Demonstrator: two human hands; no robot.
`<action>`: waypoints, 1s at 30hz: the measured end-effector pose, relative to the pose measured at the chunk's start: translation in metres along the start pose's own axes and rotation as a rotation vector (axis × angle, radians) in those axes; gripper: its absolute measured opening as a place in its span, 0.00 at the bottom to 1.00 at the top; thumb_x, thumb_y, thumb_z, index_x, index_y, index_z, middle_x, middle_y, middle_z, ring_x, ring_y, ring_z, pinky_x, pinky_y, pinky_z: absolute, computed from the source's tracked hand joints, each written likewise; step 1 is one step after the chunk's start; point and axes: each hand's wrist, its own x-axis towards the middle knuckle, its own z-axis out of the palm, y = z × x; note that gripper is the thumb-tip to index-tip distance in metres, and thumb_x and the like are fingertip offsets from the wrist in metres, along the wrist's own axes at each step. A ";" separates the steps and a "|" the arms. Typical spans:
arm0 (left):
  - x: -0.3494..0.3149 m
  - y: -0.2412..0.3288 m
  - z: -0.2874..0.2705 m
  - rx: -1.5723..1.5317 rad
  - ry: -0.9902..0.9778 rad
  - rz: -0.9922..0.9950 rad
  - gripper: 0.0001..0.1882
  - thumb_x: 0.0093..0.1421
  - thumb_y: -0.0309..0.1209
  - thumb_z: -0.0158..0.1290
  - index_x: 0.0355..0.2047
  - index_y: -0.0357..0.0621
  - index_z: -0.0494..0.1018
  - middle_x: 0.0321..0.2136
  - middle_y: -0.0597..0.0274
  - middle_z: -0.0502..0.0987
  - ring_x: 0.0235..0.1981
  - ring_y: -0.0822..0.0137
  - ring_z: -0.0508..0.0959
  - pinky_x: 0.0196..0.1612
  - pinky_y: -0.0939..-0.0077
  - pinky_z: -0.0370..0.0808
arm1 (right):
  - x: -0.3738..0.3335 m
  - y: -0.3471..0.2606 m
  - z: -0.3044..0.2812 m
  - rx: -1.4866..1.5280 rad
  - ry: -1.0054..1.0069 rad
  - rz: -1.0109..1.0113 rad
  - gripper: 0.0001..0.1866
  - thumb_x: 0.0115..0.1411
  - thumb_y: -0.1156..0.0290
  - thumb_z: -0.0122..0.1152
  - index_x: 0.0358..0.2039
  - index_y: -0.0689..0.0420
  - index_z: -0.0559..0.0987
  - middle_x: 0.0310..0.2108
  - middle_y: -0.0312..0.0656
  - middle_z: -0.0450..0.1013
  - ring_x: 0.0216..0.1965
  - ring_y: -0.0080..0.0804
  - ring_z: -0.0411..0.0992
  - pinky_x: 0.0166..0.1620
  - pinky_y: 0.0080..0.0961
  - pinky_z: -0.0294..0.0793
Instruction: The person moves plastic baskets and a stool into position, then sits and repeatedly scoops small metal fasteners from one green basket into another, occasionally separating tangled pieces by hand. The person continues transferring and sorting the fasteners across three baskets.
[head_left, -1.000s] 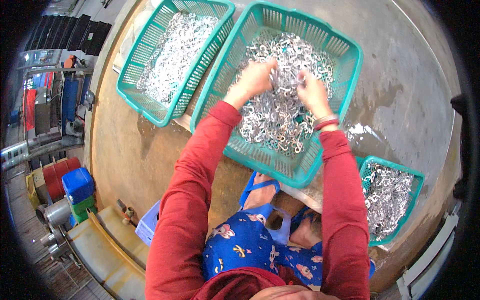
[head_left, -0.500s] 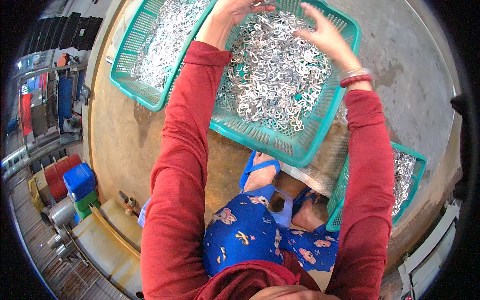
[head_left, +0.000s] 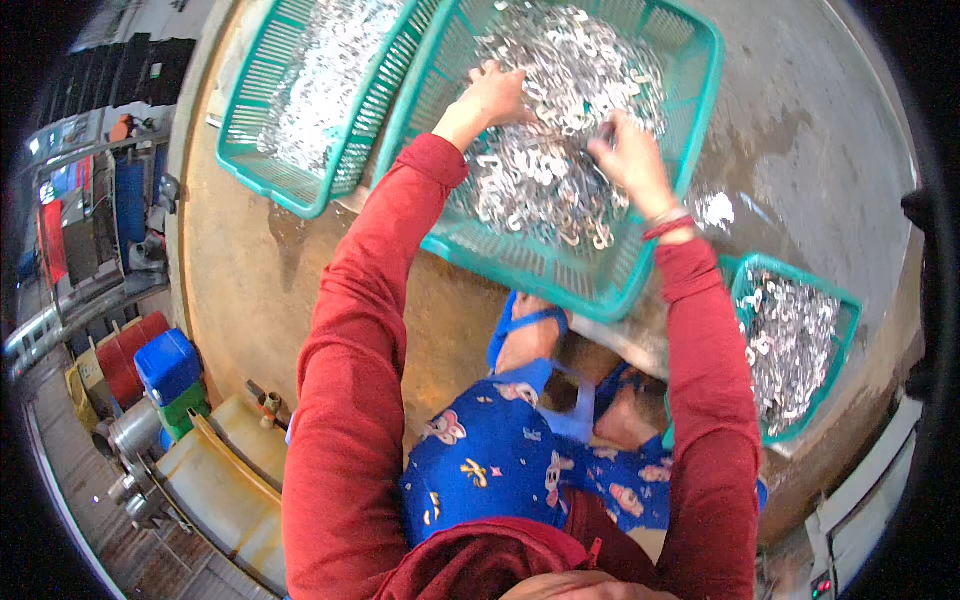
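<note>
A large green plastic basket (head_left: 520,262) holds a heap of small silvery S-shaped metal hooks (head_left: 555,185). My left hand (head_left: 497,97) is on the left part of the heap, its fingers curled down into the hooks and the tips partly hidden. Opposite it, my right hand (head_left: 637,165) curls thumb and fingers around some hooks at the heap's right side, slightly blurred. Both hands are inside the basket, with loose hooks lying between them.
A second green basket (head_left: 240,160) of shiny metal pieces stands at the left. Another, smaller basket (head_left: 848,325) with metal pieces is at the right by my forearm. My sandalled feet are below the large basket. Blue and red containers (head_left: 165,362) stand at the far left.
Both hands have come down from the far end of the large basket toward me, into the hooks. Their fingers were spread and are now curled. More of the right-hand basket shows.
</note>
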 end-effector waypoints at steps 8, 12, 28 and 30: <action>-0.026 -0.005 0.038 -0.331 0.238 0.019 0.18 0.43 0.32 0.62 0.33 0.40 0.71 0.29 0.48 0.76 0.37 0.47 0.74 0.42 0.60 0.72 | -0.024 -0.062 -0.129 1.171 -0.333 0.013 0.31 0.57 0.79 0.45 0.62 0.54 0.55 0.48 0.47 0.67 0.41 0.26 0.69 0.44 0.39 0.75; -0.049 0.004 -0.012 -0.751 0.295 -0.195 0.18 0.55 0.33 0.55 0.45 0.39 0.69 0.30 0.56 0.77 0.31 0.62 0.77 0.35 0.71 0.72 | -0.025 -0.083 -0.130 1.411 -0.470 0.094 0.35 0.57 0.83 0.43 0.65 0.54 0.48 0.42 0.45 0.67 0.37 0.28 0.69 0.49 0.61 0.69; -0.105 0.021 -0.048 -2.764 0.247 0.147 0.25 0.55 0.17 0.43 0.55 0.39 0.61 0.47 0.48 0.68 0.50 0.49 0.68 0.48 0.56 0.75 | -0.009 -0.053 -0.073 1.458 -0.262 0.141 0.12 0.62 0.64 0.53 0.41 0.58 0.72 0.50 0.44 0.69 0.47 0.32 0.70 0.45 0.46 0.76; -0.110 0.024 -0.050 -2.577 0.302 0.239 0.30 0.52 0.15 0.42 0.57 0.42 0.59 0.48 0.49 0.68 0.51 0.48 0.67 0.49 0.47 0.73 | -0.015 -0.048 -0.063 1.442 -0.236 0.150 0.12 0.62 0.65 0.52 0.42 0.58 0.73 0.51 0.43 0.68 0.48 0.33 0.69 0.46 0.44 0.75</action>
